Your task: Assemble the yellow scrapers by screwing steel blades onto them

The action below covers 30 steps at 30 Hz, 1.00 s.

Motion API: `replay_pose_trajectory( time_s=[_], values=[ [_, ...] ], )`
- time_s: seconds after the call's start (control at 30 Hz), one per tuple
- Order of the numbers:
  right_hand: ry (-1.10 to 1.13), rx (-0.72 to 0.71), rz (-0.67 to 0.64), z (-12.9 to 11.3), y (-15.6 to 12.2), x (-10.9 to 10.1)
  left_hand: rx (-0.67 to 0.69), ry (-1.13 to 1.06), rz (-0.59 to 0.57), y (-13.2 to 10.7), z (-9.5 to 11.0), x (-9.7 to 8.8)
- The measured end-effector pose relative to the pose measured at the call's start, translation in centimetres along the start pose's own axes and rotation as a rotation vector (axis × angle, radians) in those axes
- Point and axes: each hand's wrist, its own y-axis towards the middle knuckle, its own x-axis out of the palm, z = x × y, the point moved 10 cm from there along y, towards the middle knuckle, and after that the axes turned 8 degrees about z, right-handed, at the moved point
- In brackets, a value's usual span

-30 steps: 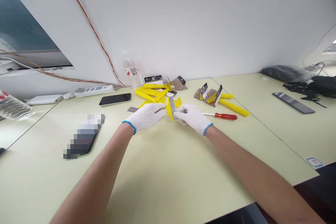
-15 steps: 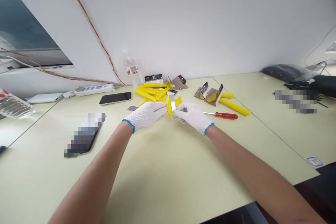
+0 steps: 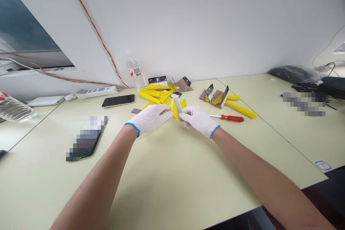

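A yellow plastic scraper head (image 3: pixel 184 103) is held upright between my two gloved hands, with a flat silver metal strip (image 3: pixel 177 104) lying along its face. My left hand (image 3: pixel 151 118) is closed at the left side of the scraper head; its fingertips reach the yellow edge, and the thumb sits a little apart from the fingers. With thumb and fingers, my right hand (image 3: pixel 198 119) pinches the lower end of the metal strip against the yellow head. The far fingers of both hands are hidden. Behind lie several more yellow scraper handles (image 3: pixel 149 96).
A red-handled screwdriver (image 3: pixel 232 118) lies right of my hands, below carded yellow scrapers (image 3: pixel 241 109). At the back stand a water bottle (image 3: pixel 136 73) and a black-and-white card (image 3: pixel 157 81). Left are a phone (image 3: pixel 118 100), a blurred dark item (image 3: pixel 87 138) and a power strip (image 3: pixel 97 92).
My left thumb has eased slightly away from the metal strip and down. The strip and yellow head have shifted a little; my right hand keeps its pinch.
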Motion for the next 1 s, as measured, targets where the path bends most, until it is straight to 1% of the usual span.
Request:
replay_pose_trajectory(
  time_s=[0.13,0.47,0.6,0.67,0.73,0.83,0.9,0.93,1.0],
  values=[
    [0.022,0.011,-0.008,0.2,0.0,0.1,0.006,0.012,0.003,-0.1,0.0,-0.3],
    [0.017,0.032,-0.032,0.7,0.2,0.1,0.059,-0.009,-0.033,-0.4,0.3,-0.3],
    [-0.008,0.021,-0.010,1.4,0.7,-0.2,0.055,-0.015,-0.035,-0.5,0.1,-0.4],
    [-0.008,-0.008,0.022,1.7,1.2,-1.0,0.049,-0.020,-0.029,-0.4,-0.2,-0.5],
    [-0.025,-0.052,0.094,2.1,1.9,-2.5,0.040,-0.027,-0.023,-0.3,-0.8,-0.6],
    [-0.187,-0.128,0.265,2.3,2.8,-5.8,-0.020,-0.085,-0.019,-0.2,-2.3,-0.9],
    [-0.318,-0.158,0.347,2.3,3.6,-7.3,-0.054,-0.115,-0.012,-0.2,-3.3,-1.2],
    [-0.363,-0.159,0.364,2.3,4.1,-7.7,-0.057,-0.118,-0.005,-0.2,-3.6,-1.5],
    [-0.391,-0.139,0.332,2.3,5.4,-7.3,-0.045,-0.107,0.007,-0.3,-3.8,-2.0]
  ],
)
